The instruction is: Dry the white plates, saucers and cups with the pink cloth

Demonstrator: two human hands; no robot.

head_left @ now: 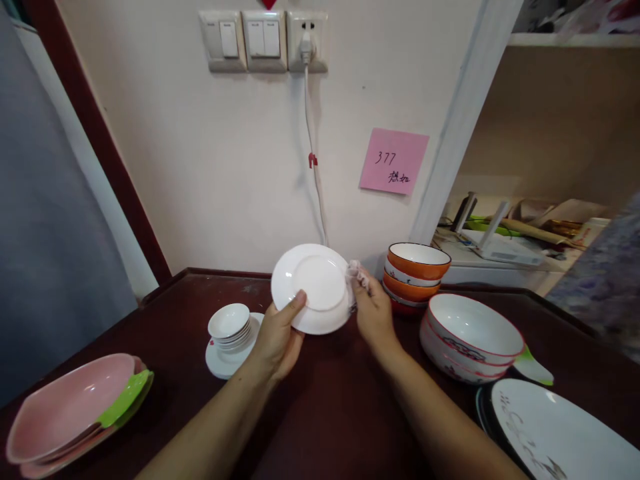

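My left hand (278, 337) grips the lower left rim of a small white plate (313, 285), thumb on its underside, and holds it tilted up above the dark wooden table (330, 407). At the plate's right edge, my right hand (373, 310) is closed on a small pinkish cloth (357, 272) that presses against the rim. The plate's underside faces me; its top face is hidden.
A stack of small white bowls (230, 325) on a white saucer sits left of my hands. Orange bowls (416, 275) are stacked right. Red-rimmed white bowls (470, 337), a large patterned plate (555, 433) and pink dishes (70, 407) with a green spoon (125, 398) lie nearer.
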